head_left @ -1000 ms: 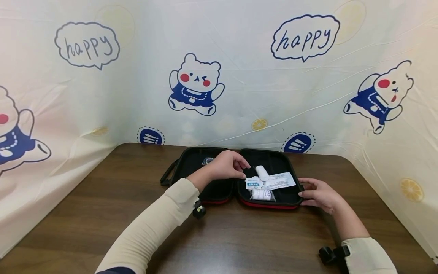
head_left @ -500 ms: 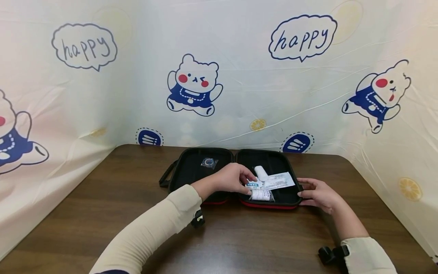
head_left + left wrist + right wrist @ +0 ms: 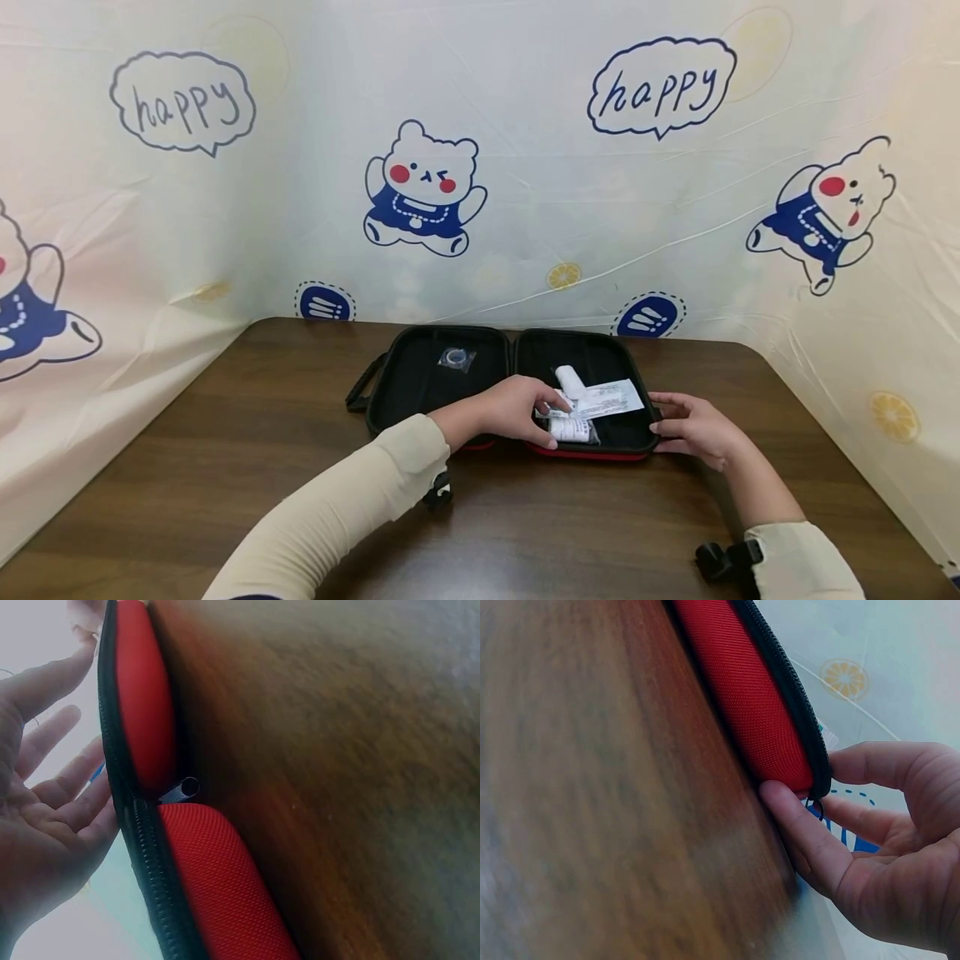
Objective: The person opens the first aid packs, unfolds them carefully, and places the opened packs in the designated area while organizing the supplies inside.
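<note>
- The left hand's grip is coming down toward the case's near rim, thumb nearing the bagged white roll.
- The bagged ring is now showing fully.

The sleeves are cream, the small wrist-worn cameras black.

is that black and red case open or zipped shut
Open: the case lies spread on the table, its two halves side by side, a white packet showing inside.

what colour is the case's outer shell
The outer shell is red, clearest in the right wrist view.
</note>
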Motion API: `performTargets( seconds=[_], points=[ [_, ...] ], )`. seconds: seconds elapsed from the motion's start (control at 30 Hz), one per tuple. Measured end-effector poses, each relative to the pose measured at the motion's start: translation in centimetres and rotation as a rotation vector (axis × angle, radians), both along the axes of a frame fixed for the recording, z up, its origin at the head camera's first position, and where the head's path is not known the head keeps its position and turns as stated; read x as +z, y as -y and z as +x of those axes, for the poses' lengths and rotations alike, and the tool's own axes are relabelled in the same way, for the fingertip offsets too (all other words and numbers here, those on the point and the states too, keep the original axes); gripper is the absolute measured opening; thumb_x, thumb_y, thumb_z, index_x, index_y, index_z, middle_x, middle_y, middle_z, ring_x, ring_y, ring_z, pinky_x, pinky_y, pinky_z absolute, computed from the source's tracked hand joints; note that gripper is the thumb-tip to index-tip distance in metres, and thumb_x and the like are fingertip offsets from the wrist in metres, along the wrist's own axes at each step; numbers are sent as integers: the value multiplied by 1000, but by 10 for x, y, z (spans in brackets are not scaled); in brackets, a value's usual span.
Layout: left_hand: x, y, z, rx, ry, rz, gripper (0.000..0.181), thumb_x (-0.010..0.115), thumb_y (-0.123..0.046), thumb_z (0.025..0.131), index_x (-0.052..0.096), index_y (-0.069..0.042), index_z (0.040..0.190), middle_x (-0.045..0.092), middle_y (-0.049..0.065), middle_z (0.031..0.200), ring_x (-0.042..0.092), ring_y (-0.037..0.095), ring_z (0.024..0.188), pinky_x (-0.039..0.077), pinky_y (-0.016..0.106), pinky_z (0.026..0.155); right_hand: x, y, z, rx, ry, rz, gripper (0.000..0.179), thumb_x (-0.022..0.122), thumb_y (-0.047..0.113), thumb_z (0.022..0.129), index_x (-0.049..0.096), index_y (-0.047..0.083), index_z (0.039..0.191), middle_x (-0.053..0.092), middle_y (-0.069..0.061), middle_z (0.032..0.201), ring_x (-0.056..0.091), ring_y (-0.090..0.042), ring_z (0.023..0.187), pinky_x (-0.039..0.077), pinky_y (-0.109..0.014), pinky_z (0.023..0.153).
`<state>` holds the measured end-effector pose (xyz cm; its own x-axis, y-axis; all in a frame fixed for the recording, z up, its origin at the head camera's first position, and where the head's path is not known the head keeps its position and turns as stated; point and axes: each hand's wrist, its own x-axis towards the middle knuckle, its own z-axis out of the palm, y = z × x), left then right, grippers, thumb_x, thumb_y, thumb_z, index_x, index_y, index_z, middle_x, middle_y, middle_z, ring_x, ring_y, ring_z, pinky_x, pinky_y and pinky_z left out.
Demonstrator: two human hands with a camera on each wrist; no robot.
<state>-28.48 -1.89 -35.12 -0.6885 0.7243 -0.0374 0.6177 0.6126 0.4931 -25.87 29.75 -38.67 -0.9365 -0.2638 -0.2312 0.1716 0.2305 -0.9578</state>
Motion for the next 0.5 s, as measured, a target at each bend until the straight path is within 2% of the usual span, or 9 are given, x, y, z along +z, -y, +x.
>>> performTargets(
  seconds=[0.2,0.5],
  points=[
    [-3,1,1,-18,6,-17,48,80,-30,82,66,-21,127,66,-4,110,58,9,97,46,22,82,0,1,0,0,-3,5,69,59,-1,93,20,-9,150,32,-35,137,57,-25,97,55,-44,85],
    [-7,3,2,-28,14,64,31,78,-23,84,73,-20,115,66,-14,101,57,7,93,46,19,80,0,0,0,6,-7,2,69,59,-1,93,19,-9,150,31,-35,138,58,-25,97,55,-44,85]
  ],
)
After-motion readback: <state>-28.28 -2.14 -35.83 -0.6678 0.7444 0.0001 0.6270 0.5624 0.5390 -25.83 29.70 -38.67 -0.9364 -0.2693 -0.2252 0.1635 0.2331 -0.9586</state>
